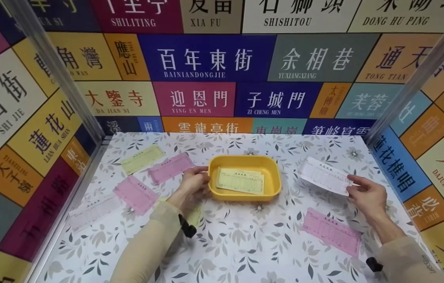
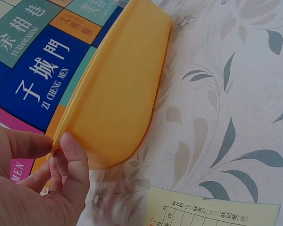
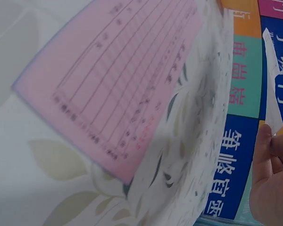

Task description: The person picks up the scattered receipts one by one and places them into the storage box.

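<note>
Head view: the left hand [image 1: 194, 181] pinches the rim of a yellow box [image 1: 244, 197] on the surface [image 1: 281, 243], a pale slip [image 1: 240, 181] inside; the right hand [image 1: 369, 196] pinches a white slip [image 1: 322, 175]. Left wrist: fingers [image 2: 73, 162] grip that rim. Right wrist: a pink slip [image 3: 113, 84] lies flat.

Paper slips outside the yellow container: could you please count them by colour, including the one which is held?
Pink slips: 3
White slips: 2, one held in the right hand
Yellow slips: 2, one partly hidden by the left arm
Total: 7
</note>
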The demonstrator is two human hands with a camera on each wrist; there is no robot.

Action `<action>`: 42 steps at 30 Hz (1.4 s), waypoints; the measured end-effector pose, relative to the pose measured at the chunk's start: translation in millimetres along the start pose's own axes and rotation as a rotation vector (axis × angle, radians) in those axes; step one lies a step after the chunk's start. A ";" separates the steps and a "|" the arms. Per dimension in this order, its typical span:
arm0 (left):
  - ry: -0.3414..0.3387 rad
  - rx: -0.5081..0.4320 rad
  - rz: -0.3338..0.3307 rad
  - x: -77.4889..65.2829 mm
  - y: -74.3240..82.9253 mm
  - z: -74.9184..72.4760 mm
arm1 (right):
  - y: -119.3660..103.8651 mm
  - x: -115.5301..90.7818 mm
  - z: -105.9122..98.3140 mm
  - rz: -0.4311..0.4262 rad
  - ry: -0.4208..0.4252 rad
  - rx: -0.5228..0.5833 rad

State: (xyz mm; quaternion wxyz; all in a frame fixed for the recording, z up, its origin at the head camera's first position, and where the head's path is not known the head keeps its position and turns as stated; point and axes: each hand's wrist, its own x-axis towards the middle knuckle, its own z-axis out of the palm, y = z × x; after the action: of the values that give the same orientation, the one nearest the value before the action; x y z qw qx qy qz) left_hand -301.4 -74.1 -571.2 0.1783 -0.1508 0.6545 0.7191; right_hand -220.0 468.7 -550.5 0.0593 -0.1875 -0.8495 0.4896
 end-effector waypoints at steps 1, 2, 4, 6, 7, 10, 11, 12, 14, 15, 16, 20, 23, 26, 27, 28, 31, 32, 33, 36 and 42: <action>0.002 -0.003 -0.001 -0.3 0.0 0.2 | -2.8 -0.3 1.1 -0.006 -0.007 0.018; 0.003 -0.006 -0.002 -0.4 0.1 0.5 | -5.5 -0.8 2.1 -0.015 -0.014 0.032; 0.004 -0.019 -0.004 -0.8 0.3 0.9 | -11.2 -2.3 4.0 -0.043 -0.027 0.062; 0.000 -0.038 0.004 -0.4 0.3 1.2 | -16.7 -3.6 6.4 -0.080 -0.032 0.099; -0.003 -0.043 0.010 -0.2 0.2 1.3 | -19.4 -4.1 7.8 -0.100 -0.035 0.113; -0.013 -0.059 0.030 0.7 -0.4 1.4 | -27.8 -4.9 13.3 -0.148 -0.046 0.147; -0.015 -0.062 0.035 1.0 -0.6 1.4 | -30.4 -4.9 15.4 -0.158 -0.051 0.156; -0.015 -0.063 0.034 1.0 -0.8 1.5 | -32.8 -4.7 17.5 -0.166 -0.059 0.157; -0.016 -0.064 0.030 0.9 -0.7 1.6 | -37.3 -3.9 22.1 -0.174 -0.074 0.165; -0.015 -0.063 0.028 0.8 -0.5 1.7 | -39.3 -3.7 24.3 -0.174 -0.083 0.165; -0.014 -0.062 0.026 0.9 -0.5 1.8 | -41.2 -3.4 26.7 -0.176 -0.091 0.165; -0.010 -0.074 0.021 0.5 -0.4 1.9 | -49.9 -4.9 38.2 -0.189 -0.121 0.178; -0.012 -0.092 0.014 0.1 -0.2 2.1 | -57.6 -8.1 48.8 -0.209 -0.145 0.182; -0.016 -0.105 0.004 -0.4 0.0 2.0 | -66.2 -11.3 60.8 -0.222 -0.170 0.180; -0.014 -0.106 0.002 -0.3 -0.2 1.7 | -69.2 -11.9 65.2 -0.224 -0.179 0.180; -0.012 -0.102 0.000 -0.4 -0.2 1.5 | -72.2 -12.2 69.6 -0.223 -0.189 0.179; -0.008 -0.107 -0.001 0.7 -0.8 1.1 | -81.6 -12.3 84.4 -0.219 -0.219 0.183; -0.005 -0.102 0.002 1.0 -1.1 1.0 | -84.6 -12.0 89.6 -0.218 -0.230 0.180; -0.003 -0.096 0.005 1.1 -1.4 0.9 | -88.1 -12.1 94.8 -0.218 -0.241 0.177; -0.006 -0.093 0.026 0.5 -1.5 1.2 | -96.9 -11.1 111.1 -0.230 -0.266 0.157; -0.020 -0.081 0.047 -0.3 -1.5 1.9 | -110.1 -9.4 141.0 -0.245 -0.304 0.073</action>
State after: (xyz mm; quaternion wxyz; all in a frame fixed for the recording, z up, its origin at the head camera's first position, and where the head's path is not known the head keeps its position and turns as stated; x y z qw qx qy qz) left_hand -300.5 -72.1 -572.2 0.1616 -0.1353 0.6266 0.7503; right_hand -280.0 301.4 -528.1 -0.0040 -0.0045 -0.8469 0.5318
